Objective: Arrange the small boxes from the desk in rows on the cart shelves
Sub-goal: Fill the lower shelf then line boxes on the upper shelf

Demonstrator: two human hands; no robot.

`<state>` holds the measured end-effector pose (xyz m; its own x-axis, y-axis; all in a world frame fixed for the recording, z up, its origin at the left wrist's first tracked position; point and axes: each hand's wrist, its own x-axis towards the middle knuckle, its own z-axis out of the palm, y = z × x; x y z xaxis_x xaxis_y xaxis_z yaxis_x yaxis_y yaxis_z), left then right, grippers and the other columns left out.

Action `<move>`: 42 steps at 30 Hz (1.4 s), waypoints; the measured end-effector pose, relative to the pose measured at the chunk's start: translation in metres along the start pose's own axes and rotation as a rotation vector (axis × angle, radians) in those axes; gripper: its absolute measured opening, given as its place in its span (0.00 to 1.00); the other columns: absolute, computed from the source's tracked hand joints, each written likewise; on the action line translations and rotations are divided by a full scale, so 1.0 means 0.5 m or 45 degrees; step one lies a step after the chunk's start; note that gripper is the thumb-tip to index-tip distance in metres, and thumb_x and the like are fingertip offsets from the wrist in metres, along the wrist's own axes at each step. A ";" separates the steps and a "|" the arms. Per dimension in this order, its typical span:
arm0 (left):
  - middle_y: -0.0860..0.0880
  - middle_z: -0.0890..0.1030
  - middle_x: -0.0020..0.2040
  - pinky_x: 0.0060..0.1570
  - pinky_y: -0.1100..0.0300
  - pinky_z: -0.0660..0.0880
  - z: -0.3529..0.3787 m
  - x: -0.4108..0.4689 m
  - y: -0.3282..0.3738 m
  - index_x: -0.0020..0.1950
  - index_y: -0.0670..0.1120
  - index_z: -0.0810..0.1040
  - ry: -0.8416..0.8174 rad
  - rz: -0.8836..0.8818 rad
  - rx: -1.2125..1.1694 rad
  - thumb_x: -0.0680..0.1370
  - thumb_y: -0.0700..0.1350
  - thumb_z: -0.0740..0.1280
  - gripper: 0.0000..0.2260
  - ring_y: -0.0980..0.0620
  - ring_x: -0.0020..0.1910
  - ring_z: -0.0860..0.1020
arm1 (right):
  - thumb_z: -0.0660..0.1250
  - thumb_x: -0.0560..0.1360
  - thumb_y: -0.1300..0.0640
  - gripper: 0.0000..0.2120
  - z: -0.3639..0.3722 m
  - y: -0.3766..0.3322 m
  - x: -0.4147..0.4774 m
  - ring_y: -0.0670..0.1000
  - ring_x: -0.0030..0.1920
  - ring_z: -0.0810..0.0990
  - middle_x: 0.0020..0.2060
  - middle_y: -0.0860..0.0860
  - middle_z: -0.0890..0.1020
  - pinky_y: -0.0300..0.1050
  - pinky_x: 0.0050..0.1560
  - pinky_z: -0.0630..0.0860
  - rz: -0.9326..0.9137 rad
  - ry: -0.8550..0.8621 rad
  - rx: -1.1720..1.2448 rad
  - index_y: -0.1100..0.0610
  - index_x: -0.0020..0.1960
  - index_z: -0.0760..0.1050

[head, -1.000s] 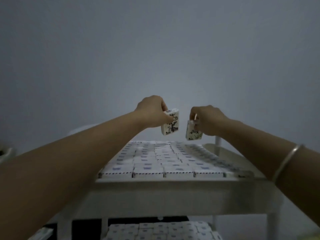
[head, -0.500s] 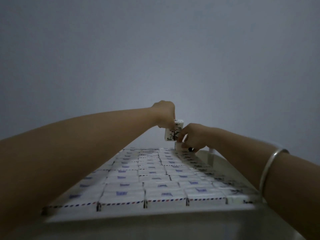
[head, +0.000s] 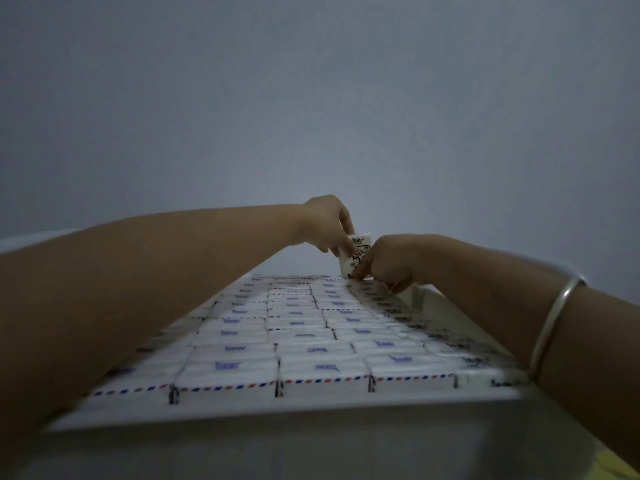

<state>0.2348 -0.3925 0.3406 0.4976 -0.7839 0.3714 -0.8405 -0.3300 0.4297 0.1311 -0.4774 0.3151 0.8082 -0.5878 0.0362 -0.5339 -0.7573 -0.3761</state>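
Boxes (head: 294, 341) lie in rows on the shelf (head: 277, 408), one held box (head: 357, 249) behind them.

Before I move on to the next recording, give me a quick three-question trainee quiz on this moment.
1. True or false: the left hand grips a printed box at the far end of the top shelf.
2. Which arm wears the bangle? A: left. B: right. C: neither.
3. Fill in: the marks on the top faces of the laid boxes are ___ in colour.

Key: 1 true; 2 B; 3 blue.
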 end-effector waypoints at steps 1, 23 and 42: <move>0.46 0.85 0.44 0.32 0.67 0.73 -0.001 -0.001 0.000 0.49 0.43 0.80 -0.009 -0.004 -0.016 0.73 0.43 0.75 0.09 0.56 0.40 0.83 | 0.59 0.81 0.62 0.16 -0.001 0.001 0.004 0.55 0.49 0.78 0.60 0.61 0.78 0.50 0.59 0.79 0.007 0.033 0.013 0.62 0.67 0.71; 0.46 0.83 0.52 0.48 0.55 0.80 -0.036 -0.055 0.005 0.61 0.39 0.77 -0.148 -0.201 0.192 0.80 0.39 0.59 0.12 0.49 0.49 0.83 | 0.50 0.79 0.68 0.26 -0.010 0.017 -0.058 0.58 0.54 0.80 0.60 0.59 0.74 0.55 0.55 0.80 -0.084 -0.079 -0.255 0.49 0.72 0.67; 0.48 0.80 0.41 0.35 0.56 0.72 -0.038 -0.711 -0.109 0.46 0.42 0.80 1.437 0.373 0.641 0.75 0.34 0.62 0.08 0.51 0.35 0.75 | 0.62 0.78 0.51 0.13 0.203 -0.205 -0.431 0.47 0.32 0.74 0.35 0.46 0.78 0.49 0.36 0.74 -1.294 0.959 0.172 0.50 0.62 0.67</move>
<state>0.1077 -0.0860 0.2007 -0.0229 -0.0605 0.9979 -0.8144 -0.5777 -0.0537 0.0369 -0.2441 0.2520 0.4725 0.1891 0.8608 0.3060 -0.9511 0.0409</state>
